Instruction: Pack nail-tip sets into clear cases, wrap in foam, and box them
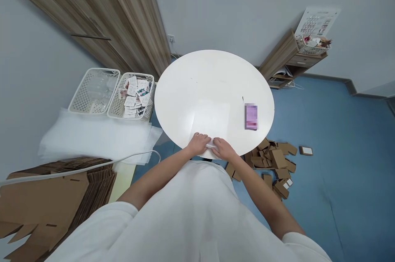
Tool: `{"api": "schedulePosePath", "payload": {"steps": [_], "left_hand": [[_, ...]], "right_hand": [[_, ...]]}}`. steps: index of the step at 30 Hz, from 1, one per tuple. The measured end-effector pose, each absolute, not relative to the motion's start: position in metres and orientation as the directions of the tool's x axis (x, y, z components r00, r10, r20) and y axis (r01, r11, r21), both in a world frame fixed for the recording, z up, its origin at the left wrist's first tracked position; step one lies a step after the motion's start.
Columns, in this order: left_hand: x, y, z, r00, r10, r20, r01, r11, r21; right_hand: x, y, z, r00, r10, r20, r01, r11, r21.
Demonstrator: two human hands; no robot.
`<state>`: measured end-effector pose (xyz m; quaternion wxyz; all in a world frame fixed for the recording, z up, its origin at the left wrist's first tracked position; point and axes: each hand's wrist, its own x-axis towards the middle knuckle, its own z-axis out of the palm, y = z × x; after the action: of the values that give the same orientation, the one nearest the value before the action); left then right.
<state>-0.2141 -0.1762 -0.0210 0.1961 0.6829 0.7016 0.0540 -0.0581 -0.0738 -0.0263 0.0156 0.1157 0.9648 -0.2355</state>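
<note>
Two hands, left and right, grip one small white bundle between them, fingers curled onto its two ends. The bundle lies at the near edge of one rounded white table, before the person's middle; its long axis appears to run from hand to hand, roughly along that edge, the tips being hidden by fingers. Behind the hands the rim almost meets the white shirt, leaving little room; ahead, the tabletop spreads to the far rim. One purple pack rests near the right rim, its long axis running near to far. To the left stand two white baskets side by side, one holding clear material, the other many cards; nearer lie one stack of white sheets and one of flat cardboard. Right, brown boxes, too heaped to count, lie on the blue floor.
</note>
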Motion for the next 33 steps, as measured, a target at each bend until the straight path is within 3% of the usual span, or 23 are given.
{"api": "schedulePosePath", "payload": {"steps": [7,16,21,23,28,33], "left_hand": [[-0.221,-0.170,-0.009,-0.024,0.974,-0.224,0.917,0.110,0.383],[-0.237,-0.140,0.006,-0.024,0.903,-0.430,0.900,0.207,0.384],[-0.241,-0.138,0.018,-0.070,0.986,-0.152,0.964,0.106,0.245],[-0.239,-0.139,0.017,-0.055,0.994,-0.092,0.965,0.077,0.250],[-0.237,-0.133,-0.003,-0.135,0.968,-0.212,0.923,0.200,0.328],[-0.245,-0.122,-0.020,-0.188,0.930,-0.316,0.863,0.310,0.398]], "right_hand": [[-0.060,-0.076,-0.004,-0.921,0.369,-0.125,0.378,0.770,-0.514],[-0.084,-0.060,0.005,-0.836,0.452,-0.312,0.542,0.769,-0.338],[-0.096,-0.043,-0.005,-0.817,0.459,-0.351,0.570,0.735,-0.367],[-0.099,-0.034,-0.009,-0.817,0.449,-0.363,0.571,0.719,-0.396],[-0.102,-0.019,-0.019,-0.810,0.447,-0.379,0.583,0.678,-0.448],[-0.103,-0.023,-0.031,-0.759,0.535,-0.371,0.651,0.600,-0.466]]}}
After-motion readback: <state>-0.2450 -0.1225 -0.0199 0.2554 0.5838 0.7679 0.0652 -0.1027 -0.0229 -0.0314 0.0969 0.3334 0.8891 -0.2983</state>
